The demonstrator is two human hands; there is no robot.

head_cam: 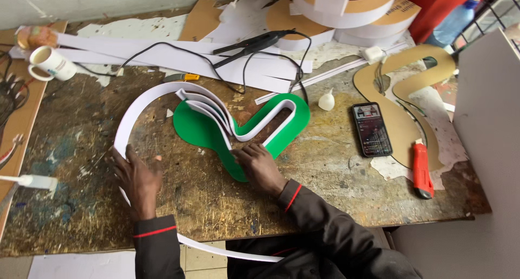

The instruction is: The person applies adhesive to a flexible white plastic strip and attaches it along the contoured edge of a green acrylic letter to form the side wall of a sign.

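Near the table's [325, 192] middle, my right hand [260, 168] presses the white strip [162, 92] against the green shape [197, 130]; my left hand [135, 176] pinches its light, springy loop, best held by the edges.

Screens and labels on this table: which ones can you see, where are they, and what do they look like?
Phone: flat on the table, right of the green shape; black rectangle, screen lit with reddish pictures.
Mug: far left, lying on its side; white, with a small printed label.
Bottle: top right corner; blue plastic, its label too unclear to tell.
Cardboard ring: top, on the stack; tan, with dark print.
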